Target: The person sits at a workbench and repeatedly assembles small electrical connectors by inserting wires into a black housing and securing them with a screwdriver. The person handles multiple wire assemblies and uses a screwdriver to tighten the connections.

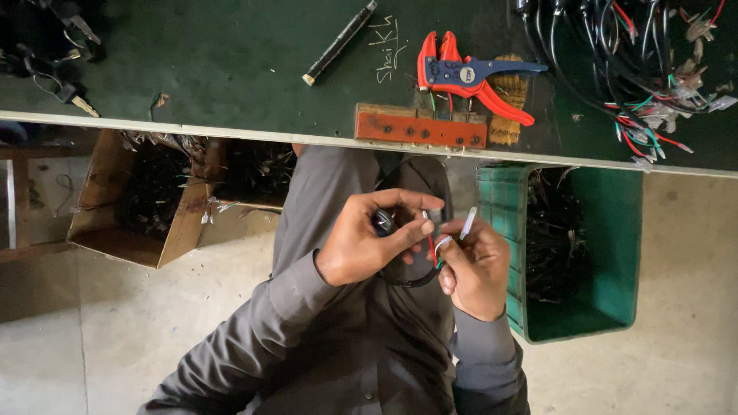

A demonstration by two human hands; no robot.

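Red and green wire leads [435, 250] pinched between both hands, dead centre of the view, held over the lap just below the bench edge. Left hand [367, 238] clenched around a small dark cable end [382, 222], thumb and forefinger tips pressing on a wire tip. Right hand [475, 265] at 3 o'clock of the left, almost touching it, fingers closed on the same bundle, with a pale sleeved terminal [467, 222] sticking up at 12 from the fingertips. Black cable loop [415, 278] hanging under both hands. Grey shirt sleeves [254, 330] running down toward 6 and 7.

Further out: green plastic crate [615, 253] at 3 o'clock, on the floor, stuffed with dark wire pieces. Cardboard box [104, 200] at 9 to 10 o'clock, also full of black wiring. Dark green workbench [231, 69] across the top. On it at 12, a red block with holes [420, 128] at the near edge, and just beyond it red and blue wire strippers [469, 77]. Black pen-like tool [338, 42] at 11. Tangle of wire harnesses [638, 61] at 1 to 2 o'clock. Keys [73, 92] far off at 10.
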